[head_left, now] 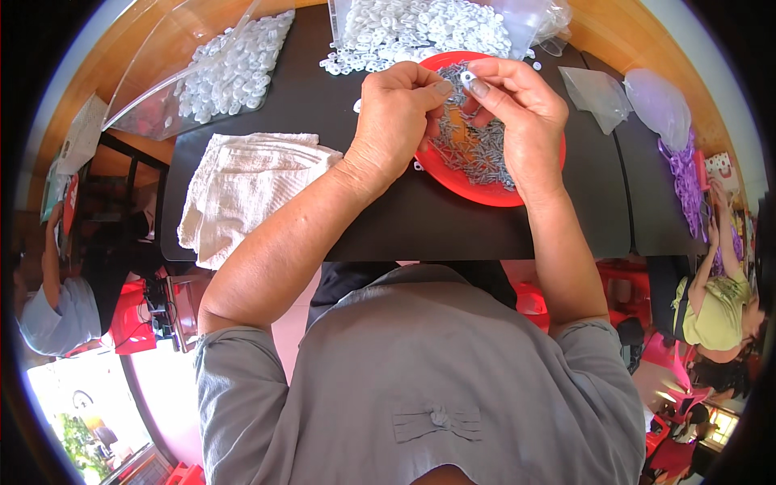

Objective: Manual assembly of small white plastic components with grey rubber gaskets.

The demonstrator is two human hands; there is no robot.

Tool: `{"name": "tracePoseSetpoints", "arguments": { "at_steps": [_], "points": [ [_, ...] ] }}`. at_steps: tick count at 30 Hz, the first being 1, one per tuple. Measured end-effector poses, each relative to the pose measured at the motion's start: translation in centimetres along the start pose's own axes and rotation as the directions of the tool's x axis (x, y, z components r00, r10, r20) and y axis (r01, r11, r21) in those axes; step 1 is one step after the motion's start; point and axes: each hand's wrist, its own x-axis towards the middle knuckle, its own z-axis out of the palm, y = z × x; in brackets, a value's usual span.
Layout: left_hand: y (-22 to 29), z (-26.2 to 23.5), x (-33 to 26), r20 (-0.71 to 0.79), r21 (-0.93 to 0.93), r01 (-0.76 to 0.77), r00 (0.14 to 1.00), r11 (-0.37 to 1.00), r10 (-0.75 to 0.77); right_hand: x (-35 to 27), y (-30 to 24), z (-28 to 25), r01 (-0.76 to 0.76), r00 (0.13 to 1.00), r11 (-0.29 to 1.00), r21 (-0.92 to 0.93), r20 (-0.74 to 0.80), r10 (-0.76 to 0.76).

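Observation:
Both my hands are raised over a red bowl (477,194) that holds many small grey nail-like pins (487,153). My right hand (529,109) pinches a small white plastic clip (467,78) with a dark round hole, between thumb and forefinger. Close beside it, the thumb and forefinger of my left hand (392,113) are pressed together. Whatever sits between those left fingertips is too small to make out. A heap of similar white clips (428,28) lies just beyond the bowl, some of them loose on the dark table (420,226).
A clear bin (129,113) at the far left holds more white pieces (230,69). A folded cream towel (255,178) lies left of my forearm. Clear plastic bags (596,93) rest at the right, near purple strapping (685,186). People sit on both sides (61,315), (718,311).

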Motion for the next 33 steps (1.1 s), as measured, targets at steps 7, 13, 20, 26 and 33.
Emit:
{"name": "tracePoseSetpoints", "arguments": {
  "at_steps": [7,13,20,26,33],
  "points": [
    [-0.2,0.4,-0.1,-0.014,0.005,-0.03,0.999,1.0,0.03,-0.1,0.0,0.2,-0.002,1.0,1.0,-0.014,-0.009,0.002],
    [-0.1,0.4,-0.3,-0.004,-0.046,-0.048,0.999,0.998,0.048,0.2,0.6,0.3,0.077,0.997,0.995,-0.061,0.024,-0.075],
    [0.7,0.3,-0.2,0.082,-0.137,-0.116,0.988,0.984,0.128,1.2,0.1,-2.1,-0.253,0.949,0.949,0.186,0.238,0.207],
    [0.1,0.2,0.1,0.234,-0.079,-0.293,0.924,0.953,0.304,1.2,-0.8,-3.0,-0.356,0.896,0.916,0.186,0.347,0.277],
    [1.3,-0.2,-0.5,0.316,-0.181,-0.208,0.913,0.961,0.257,1.0,-1.0,-2.9,-0.41,0.859,0.884,0.225,0.421,0.291]
  ]
}}
